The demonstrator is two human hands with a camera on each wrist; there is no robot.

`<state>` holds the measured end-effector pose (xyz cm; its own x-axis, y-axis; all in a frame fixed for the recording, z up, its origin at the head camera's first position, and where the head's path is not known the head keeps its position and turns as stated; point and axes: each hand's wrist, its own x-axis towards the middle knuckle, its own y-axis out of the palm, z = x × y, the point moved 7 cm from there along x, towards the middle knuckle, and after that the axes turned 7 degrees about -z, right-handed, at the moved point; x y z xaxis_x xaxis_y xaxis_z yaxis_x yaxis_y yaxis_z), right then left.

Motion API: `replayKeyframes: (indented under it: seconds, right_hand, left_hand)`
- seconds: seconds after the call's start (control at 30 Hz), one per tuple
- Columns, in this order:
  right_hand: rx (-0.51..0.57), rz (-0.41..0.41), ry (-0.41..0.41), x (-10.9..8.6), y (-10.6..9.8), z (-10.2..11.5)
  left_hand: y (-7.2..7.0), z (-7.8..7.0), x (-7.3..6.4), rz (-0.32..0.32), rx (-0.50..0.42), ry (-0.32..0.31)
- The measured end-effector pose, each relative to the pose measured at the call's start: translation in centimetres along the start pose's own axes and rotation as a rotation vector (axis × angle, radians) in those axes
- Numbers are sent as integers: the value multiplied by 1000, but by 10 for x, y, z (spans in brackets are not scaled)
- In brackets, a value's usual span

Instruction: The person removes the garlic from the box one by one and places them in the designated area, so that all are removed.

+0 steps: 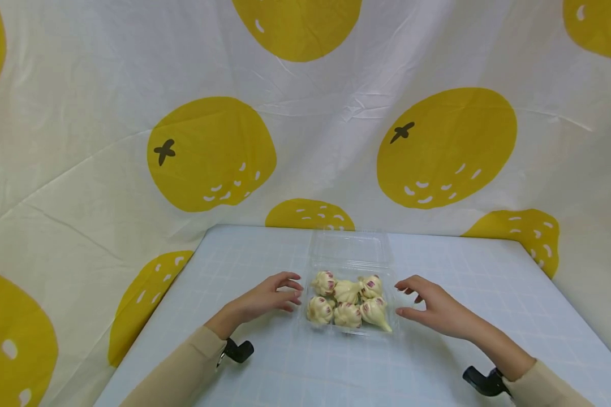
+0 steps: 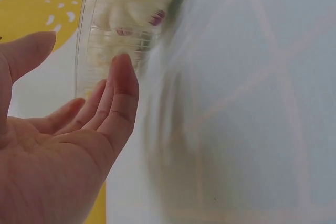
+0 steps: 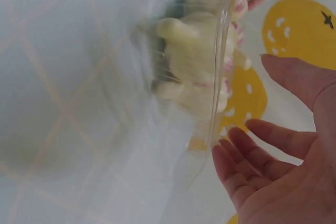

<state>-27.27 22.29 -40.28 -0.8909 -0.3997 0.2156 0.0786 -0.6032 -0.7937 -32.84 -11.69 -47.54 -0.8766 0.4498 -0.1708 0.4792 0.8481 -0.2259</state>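
A clear plastic clamshell box [image 1: 353,330] lies on the table with its lid [image 1: 351,249] swung back, away from me. Several garlic bulbs [image 1: 347,315], cream with purple streaks, fill it in two rows. My left hand [image 1: 272,295] is at the box's left side, fingers spread and loosely bent, holding nothing. On the opposite side my right hand [image 1: 433,305] hovers at the right wall, thumb and fingers apart, also holding nothing. In the left wrist view, fingertips [image 2: 124,66] overlap the box wall. The right wrist view has fingertips [image 3: 223,156] right at the rim.
The table [image 1: 265,373] wears a pale blue checked cover. Behind it hangs a white cloth [image 1: 315,141] printed with large yellow fruit, which also runs down along the table's left side. Black wrist-worn devices [image 1: 239,350] sit below both sleeves.
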Motion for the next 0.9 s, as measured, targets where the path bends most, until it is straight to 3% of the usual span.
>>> replayKeyframes:
  seconds: [0.3,0.47,0.9]
  right_hand:
    - [14,23,-82,11,13,15]
    - [11,67,-105,18,23,20]
    - [-81,124,-164,29,42,26]
  left_hand:
    - [2,-2,16,-74,-101,16]
    - [3,-1,22,-109,-99,-7]
    - [8,3,33,-130,-164,-28]
